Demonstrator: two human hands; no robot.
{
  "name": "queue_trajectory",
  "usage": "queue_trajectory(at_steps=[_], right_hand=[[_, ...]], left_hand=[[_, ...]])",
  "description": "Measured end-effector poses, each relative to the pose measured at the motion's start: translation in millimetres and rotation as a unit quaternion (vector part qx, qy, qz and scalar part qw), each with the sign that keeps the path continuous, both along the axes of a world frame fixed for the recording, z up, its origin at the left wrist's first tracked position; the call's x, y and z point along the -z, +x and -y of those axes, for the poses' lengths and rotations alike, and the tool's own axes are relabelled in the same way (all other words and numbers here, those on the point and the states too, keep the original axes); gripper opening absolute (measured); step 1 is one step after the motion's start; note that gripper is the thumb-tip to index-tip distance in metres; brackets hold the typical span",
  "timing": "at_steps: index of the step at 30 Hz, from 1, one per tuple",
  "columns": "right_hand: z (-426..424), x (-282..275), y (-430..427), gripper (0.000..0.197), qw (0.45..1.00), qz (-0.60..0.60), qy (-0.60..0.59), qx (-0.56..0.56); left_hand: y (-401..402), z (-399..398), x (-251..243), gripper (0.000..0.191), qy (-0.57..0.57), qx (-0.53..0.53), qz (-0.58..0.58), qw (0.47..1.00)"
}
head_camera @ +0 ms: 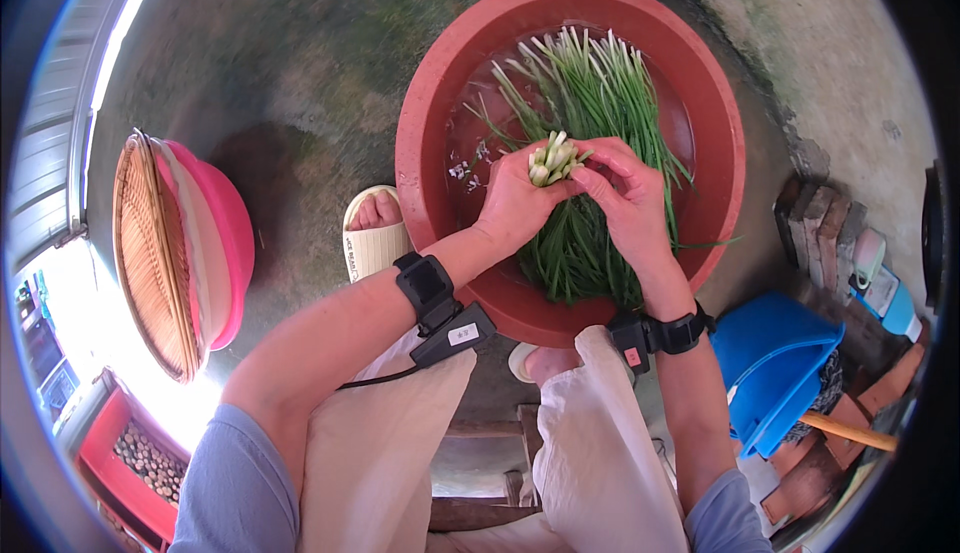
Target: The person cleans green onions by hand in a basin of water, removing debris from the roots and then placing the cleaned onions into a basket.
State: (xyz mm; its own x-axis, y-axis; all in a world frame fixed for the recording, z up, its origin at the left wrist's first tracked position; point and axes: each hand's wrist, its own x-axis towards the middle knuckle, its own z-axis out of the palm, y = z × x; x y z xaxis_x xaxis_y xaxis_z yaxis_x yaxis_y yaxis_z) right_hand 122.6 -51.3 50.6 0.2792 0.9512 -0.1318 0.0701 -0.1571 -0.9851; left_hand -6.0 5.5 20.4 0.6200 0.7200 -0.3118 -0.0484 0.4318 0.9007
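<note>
A bunch of garlic chives (553, 160) is gripped in my left hand (511, 194), its pale stem ends pointing up and its green leaves hanging below. The thumb and fingers of my right hand (628, 196) touch the side of these stem ends; whether they pinch a stem cannot be told. Both hands are over a large reddish-brown plastic tub (422, 125) holding shallow water. More long green chives (600, 91) lie in the tub beyond my hands, white ends towards the far rim. Small white bits (459, 171) float at the left side of the water.
Woven bamboo trays (154, 253) and a pink basin (232, 253) stand at the left. A red crate (112, 433) is at the lower left. On the right are a blue bucket (772, 365), stacked bricks (821, 234) and a wooden handle (847, 431).
</note>
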Motion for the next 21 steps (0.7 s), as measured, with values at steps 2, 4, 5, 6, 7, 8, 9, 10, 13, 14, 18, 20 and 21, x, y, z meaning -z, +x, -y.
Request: queue_trajectory(at_steps=[2,4,5,6,7,8,9,10,13,14,18,20,21], right_hand=[[3.0,-0.5,-3.6,0.018,0.998,0.061,0.028,0.011],[4.5,1.0,-14.1,0.014,0.997,0.014,0.032,0.064],[4.6,2.7,-18.8,0.011,0.992,-0.033,0.035,0.115],[4.4,3.6,-20.5,0.011,0.992,-0.032,0.035,0.116],[4.0,4.8,-21.6,0.009,0.992,-0.018,0.029,0.121],[3.3,5.4,-22.2,0.008,0.992,-0.005,0.022,0.126],[1.9,7.9,-23.1,0.008,0.992,-0.005,0.022,0.128],[-0.2,10.2,-23.4,0.009,0.992,-0.002,0.013,0.128],[-4.4,14.9,-20.9,0.015,0.99,0.013,-0.026,0.14],[-5.1,15.6,-19.9,0.019,0.987,0.026,-0.055,0.151],[-12.7,-3.3,-17.9,0.027,0.979,-0.109,-0.106,0.135],[-9.1,-10.8,-21.3,0.027,0.985,-0.064,-0.096,0.129],[-6.5,-13.7,-20.7,0.027,0.988,-0.015,-0.086,0.125]], left_hand=[[1.0,0.6,-2.2,0.025,0.043,0.005,-0.025,0.999],[4.3,4.7,-1.4,0.021,0.097,-0.014,-0.062,0.993],[3.9,5.3,-0.4,0.021,0.097,-0.014,-0.062,0.993],[4.0,5.8,-0.4,0.02,0.104,-0.012,-0.082,0.991],[4.1,6.2,-0.4,0.019,0.112,-0.011,-0.102,0.988],[3.9,7.2,-0.8,0.019,0.112,-0.01,-0.101,0.989],[2.9,8.5,0.3,0.019,0.109,-0.011,-0.102,0.989],[2.3,9.3,1.5,0.02,0.106,-0.012,-0.103,0.989],[1.8,9.7,3.7,0.021,0.096,-0.01,-0.086,0.992],[3.1,11.6,3.5,0.022,0.094,-0.01,-0.082,0.992],[-0.3,9.0,6.7,0.024,0.049,-0.027,-0.057,0.997],[-2.3,7.8,6.0,0.019,0.054,-0.032,-0.06,0.996],[-1.4,9.0,2.5,0.019,0.053,-0.032,-0.059,0.996]])
